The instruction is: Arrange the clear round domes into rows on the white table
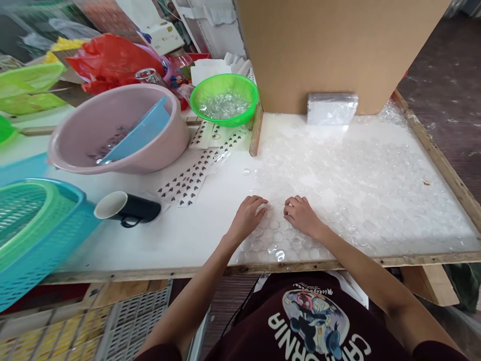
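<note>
Many clear, round plastic pieces (349,185) lie spread over the white tabletop around both hands. My left hand (250,214) rests at the left edge of this layer, its fingers bent forward and the thumb apart from them, with no held thing visible. Just to the right, my right hand (301,214) has its fingers curled in toward the thumb over the pieces. Whatever sits between those fingertips, perhaps a clear piece, is too small to make out. A narrow strip of the clear pieces separates the two hands.
Left of the hands lie a dark mug (141,208) on its side and sticker sheets (188,180). Behind are a pink basin (158,145) and a green bowl (233,122) of clear pieces. A cardboard box (338,45) stands at the back; wooden strips (436,145) edge the table.
</note>
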The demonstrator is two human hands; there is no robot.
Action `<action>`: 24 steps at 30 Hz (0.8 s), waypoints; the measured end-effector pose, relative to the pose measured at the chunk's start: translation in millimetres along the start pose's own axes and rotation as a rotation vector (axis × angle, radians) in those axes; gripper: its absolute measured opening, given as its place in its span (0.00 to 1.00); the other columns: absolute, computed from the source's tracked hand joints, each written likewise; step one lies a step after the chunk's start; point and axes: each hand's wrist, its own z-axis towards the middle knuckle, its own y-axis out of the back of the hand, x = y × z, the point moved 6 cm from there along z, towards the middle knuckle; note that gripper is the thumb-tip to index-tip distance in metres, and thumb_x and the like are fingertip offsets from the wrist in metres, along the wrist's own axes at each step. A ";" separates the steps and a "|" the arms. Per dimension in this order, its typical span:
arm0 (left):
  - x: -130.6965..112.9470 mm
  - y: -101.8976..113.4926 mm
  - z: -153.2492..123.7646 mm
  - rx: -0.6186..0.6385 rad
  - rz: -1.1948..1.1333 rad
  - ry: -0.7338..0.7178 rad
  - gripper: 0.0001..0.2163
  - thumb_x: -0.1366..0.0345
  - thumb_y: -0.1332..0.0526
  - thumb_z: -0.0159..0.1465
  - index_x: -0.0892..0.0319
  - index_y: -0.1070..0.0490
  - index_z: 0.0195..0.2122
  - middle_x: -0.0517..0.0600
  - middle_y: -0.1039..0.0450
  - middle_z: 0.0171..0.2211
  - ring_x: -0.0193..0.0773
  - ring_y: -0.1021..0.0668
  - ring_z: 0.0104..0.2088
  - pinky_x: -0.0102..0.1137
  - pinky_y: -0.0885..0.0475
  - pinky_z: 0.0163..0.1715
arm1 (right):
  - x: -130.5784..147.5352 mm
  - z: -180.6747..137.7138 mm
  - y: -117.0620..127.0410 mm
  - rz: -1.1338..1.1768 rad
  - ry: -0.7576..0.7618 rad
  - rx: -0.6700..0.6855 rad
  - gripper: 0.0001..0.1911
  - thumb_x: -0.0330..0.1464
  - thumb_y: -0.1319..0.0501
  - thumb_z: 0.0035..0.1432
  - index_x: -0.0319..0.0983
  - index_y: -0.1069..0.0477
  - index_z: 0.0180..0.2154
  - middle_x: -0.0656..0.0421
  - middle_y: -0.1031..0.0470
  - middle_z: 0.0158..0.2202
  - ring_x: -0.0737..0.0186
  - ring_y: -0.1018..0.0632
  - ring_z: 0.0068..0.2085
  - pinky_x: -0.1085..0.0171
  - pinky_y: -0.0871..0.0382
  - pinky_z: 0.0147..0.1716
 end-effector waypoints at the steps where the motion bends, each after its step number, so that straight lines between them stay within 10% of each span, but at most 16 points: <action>1: 1.0 0.4 -1.7 -0.003 0.002 0.009 0.10 0.66 0.45 0.68 0.56 0.28 0.47 0.53 0.26 0.45 0.46 0.26 0.46 0.43 0.28 0.48 | -0.2 0.3 1.3 0.061 -0.026 -0.015 0.02 0.28 0.38 0.63 0.37 0.26 0.35 0.53 0.24 0.45 0.56 0.28 0.48 0.57 0.38 0.49; 7: 0.3 -3.2 -5.6 0.012 0.016 0.002 0.10 0.67 0.46 0.68 0.56 0.28 0.47 0.54 0.25 0.47 0.47 0.26 0.47 0.44 0.28 0.49 | -12.0 -0.2 -1.9 0.462 -0.275 0.038 0.04 0.30 0.41 0.63 0.40 0.28 0.35 0.61 0.22 0.34 0.65 0.23 0.34 0.66 0.33 0.34; 14: 6.0 0.4 -10.0 -0.003 0.018 0.003 0.12 0.69 0.49 0.69 0.56 0.28 0.48 0.55 0.26 0.48 0.47 0.27 0.49 0.44 0.27 0.49 | -16.0 2.5 6.1 0.211 -0.215 -0.113 0.06 0.27 0.42 0.64 0.39 0.28 0.41 0.55 0.23 0.43 0.60 0.23 0.42 0.59 0.33 0.47; 24: 23.0 7.8 -14.5 -0.045 0.031 0.040 0.13 0.68 0.49 0.68 0.57 0.28 0.48 0.56 0.27 0.48 0.48 0.27 0.49 0.45 0.27 0.49 | -0.6 -0.2 -6.3 0.113 -0.063 0.005 0.07 0.26 0.37 0.62 0.38 0.26 0.43 0.54 0.27 0.45 0.57 0.27 0.47 0.58 0.34 0.50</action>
